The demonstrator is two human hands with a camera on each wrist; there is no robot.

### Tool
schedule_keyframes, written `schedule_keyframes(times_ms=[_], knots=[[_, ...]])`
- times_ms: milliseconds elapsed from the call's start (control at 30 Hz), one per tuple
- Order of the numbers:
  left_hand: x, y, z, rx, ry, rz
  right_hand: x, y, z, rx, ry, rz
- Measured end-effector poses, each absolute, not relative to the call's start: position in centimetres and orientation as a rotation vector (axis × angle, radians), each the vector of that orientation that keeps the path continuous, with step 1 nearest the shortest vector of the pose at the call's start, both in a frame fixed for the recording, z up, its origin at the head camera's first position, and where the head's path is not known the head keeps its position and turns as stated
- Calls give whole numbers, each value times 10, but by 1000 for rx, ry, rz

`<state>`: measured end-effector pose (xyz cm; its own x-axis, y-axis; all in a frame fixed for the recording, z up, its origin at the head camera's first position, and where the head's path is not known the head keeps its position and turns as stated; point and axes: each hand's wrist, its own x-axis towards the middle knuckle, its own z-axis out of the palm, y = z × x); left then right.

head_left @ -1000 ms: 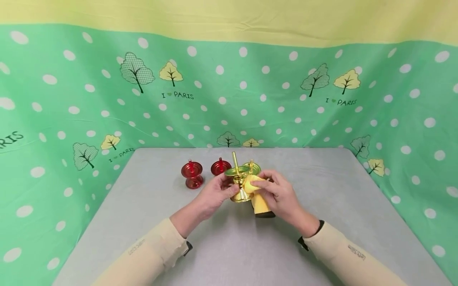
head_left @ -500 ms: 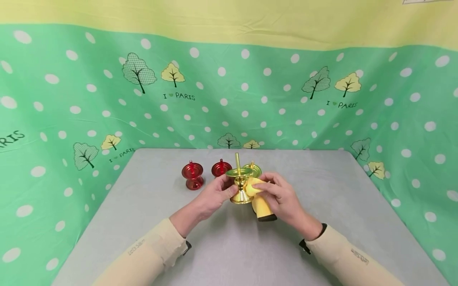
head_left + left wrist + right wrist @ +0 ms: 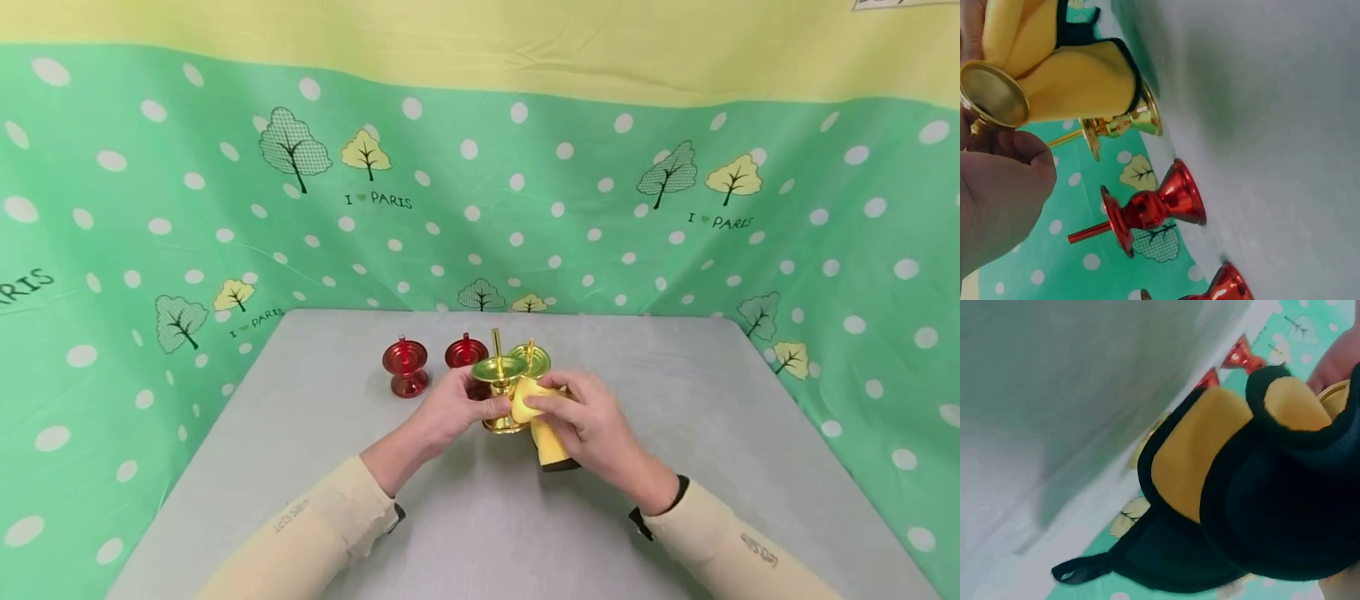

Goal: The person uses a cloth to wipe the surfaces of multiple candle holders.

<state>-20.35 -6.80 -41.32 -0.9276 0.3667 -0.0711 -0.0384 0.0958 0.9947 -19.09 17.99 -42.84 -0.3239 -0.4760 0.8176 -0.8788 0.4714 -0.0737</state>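
Note:
My left hand grips a gold candle holder by its waist, upright in the head view, its thin stem rising from the dish. In the left wrist view that holder's round base faces the camera. My right hand pinches a bunched yellow cloth against the holder's right side. A dark backing, dark trim and a small hanging loop show on the cloth in the right wrist view. Part of the holder's body is hidden by the left thumb and the cloth.
Just behind the hands stands a second gold candle holder. Two red candle holders stand to the left, one partly hidden behind the left hand. The grey table ends at a green dotted curtain.
The gold holder, both hands and the cloth have come slightly down and towards me. The left thumb and the cloth have shifted on the holder, covering more of its waist.

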Motion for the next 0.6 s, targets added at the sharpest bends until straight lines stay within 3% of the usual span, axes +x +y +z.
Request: schedule_keyframes(times_ms=[600], knots=[[-202, -63, -416, 266, 2113, 1881, -179, 181, -425, 1139, -2003, 517]])
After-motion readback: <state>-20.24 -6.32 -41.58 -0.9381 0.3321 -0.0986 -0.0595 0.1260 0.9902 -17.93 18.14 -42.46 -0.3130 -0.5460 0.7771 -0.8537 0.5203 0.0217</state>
